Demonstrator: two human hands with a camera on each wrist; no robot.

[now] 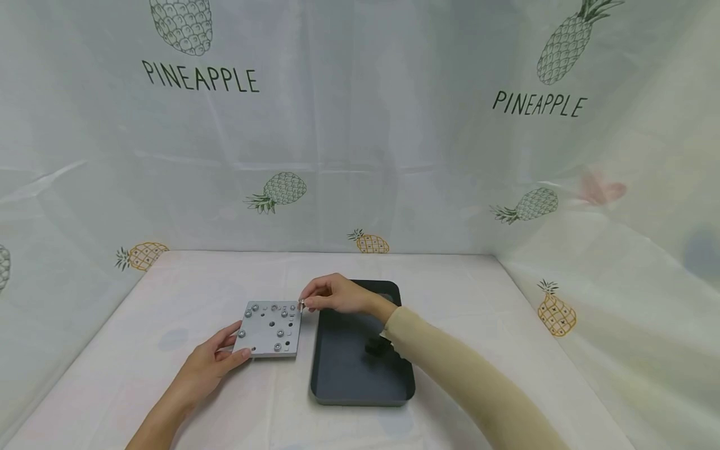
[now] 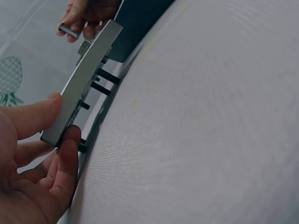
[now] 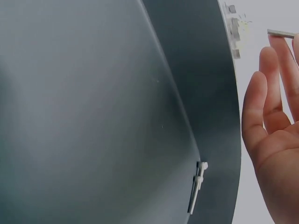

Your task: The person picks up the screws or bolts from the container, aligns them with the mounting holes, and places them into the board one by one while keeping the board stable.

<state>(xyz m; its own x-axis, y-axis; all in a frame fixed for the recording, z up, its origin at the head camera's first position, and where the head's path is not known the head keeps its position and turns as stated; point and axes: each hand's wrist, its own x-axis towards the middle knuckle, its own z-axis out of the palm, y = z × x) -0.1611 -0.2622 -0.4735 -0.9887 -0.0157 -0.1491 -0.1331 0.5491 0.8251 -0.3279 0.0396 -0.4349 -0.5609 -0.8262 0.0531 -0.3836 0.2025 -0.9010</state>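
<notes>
A square silver metal plate with holes and several socket-head screws lies left of a dark tray. My left hand grips its near-left corner, thumb on one face and fingers behind, as the left wrist view shows. Dark screw shanks stick out from the plate's underside there. Over the plate's far-right corner, my right hand pinches a small metal pin between thumb and fingertips. The same pin appears at the right wrist view's edge, apart from the plate in the left wrist view.
Right of the plate stands the dark rectangular tray, under the right forearm. A black object sits inside it, partly hidden by the sleeve. Small metal pieces lie along the tray's inner wall. A pineapple-print sheet hangs behind.
</notes>
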